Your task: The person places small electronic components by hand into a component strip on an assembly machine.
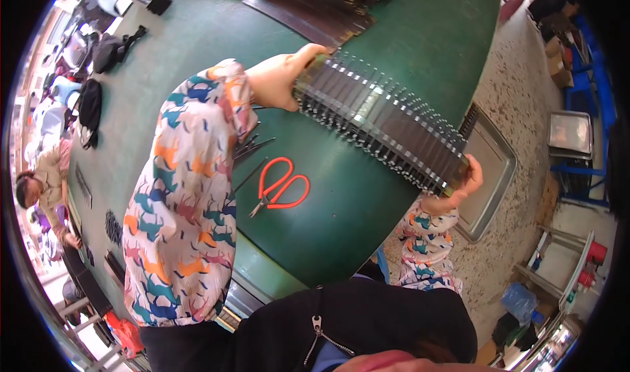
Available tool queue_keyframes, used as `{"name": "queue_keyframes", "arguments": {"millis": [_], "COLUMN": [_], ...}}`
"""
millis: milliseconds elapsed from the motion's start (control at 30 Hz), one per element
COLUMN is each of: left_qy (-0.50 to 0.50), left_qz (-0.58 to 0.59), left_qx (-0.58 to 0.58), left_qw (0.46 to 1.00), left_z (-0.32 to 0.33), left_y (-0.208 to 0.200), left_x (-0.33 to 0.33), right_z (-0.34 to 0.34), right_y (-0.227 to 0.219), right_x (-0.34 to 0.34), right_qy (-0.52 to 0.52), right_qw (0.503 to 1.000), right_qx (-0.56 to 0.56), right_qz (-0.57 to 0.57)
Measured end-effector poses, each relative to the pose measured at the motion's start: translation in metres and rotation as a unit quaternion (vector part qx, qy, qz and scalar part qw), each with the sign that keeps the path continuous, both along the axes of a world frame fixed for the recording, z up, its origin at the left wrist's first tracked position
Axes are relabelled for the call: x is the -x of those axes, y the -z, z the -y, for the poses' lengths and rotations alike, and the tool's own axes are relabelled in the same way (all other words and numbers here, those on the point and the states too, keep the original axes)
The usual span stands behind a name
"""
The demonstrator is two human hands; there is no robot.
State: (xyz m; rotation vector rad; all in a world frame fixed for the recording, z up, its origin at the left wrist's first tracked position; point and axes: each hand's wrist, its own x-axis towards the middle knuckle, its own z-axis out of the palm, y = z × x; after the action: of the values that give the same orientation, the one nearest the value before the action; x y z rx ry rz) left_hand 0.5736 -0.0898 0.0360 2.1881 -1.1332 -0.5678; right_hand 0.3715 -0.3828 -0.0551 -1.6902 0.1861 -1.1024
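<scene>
A long dark block [384,117] is held up at a slant above the green table, its left end farther away than its right. Pale bands cross its top, and rows of thin metal pins stick out along both long sides. My left hand [286,76] is closed around the far left end. At the near right end, past the table edge, my right hand [463,187] grips the block with its fingers curled over the end. Orange-handled scissors [283,187] lie on the table below the block. Several thin dark rods [252,147] lie beside my left sleeve.
Dark flat strips are stacked [308,11] at the far side of the green table [367,231]. A metal tray [502,198] is right of the table, above the speckled floor. Another person [42,181] works at the far left. Black bundles [92,106] lie along the left side.
</scene>
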Motion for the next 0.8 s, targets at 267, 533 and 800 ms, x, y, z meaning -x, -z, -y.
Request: {"name": "queue_keyframes", "arguments": {"millis": [267,533,800], "left_qy": [-0.027,-0.035,-0.035], "left_qz": [0.005,-0.020,-0.046], "left_qx": [-0.045,-0.011,-0.005], "left_qw": [0.999,0.999,0.998], "left_z": [-0.013,-0.008,-0.003], "left_y": [-0.001,0.003,0.004], "left_x": [-0.004,-0.002,-0.007], "right_z": [0.005,0.008,0.008], "right_y": [0.011,0.014,0.008], "right_x": [-0.002,-0.004,0.000], "right_qy": [-0.068,-0.049,-0.054], "right_qw": [0.997,0.997,0.998], "right_qx": [-0.001,0.026,-0.011], "right_qz": [0.047,0.051,-0.001]}}
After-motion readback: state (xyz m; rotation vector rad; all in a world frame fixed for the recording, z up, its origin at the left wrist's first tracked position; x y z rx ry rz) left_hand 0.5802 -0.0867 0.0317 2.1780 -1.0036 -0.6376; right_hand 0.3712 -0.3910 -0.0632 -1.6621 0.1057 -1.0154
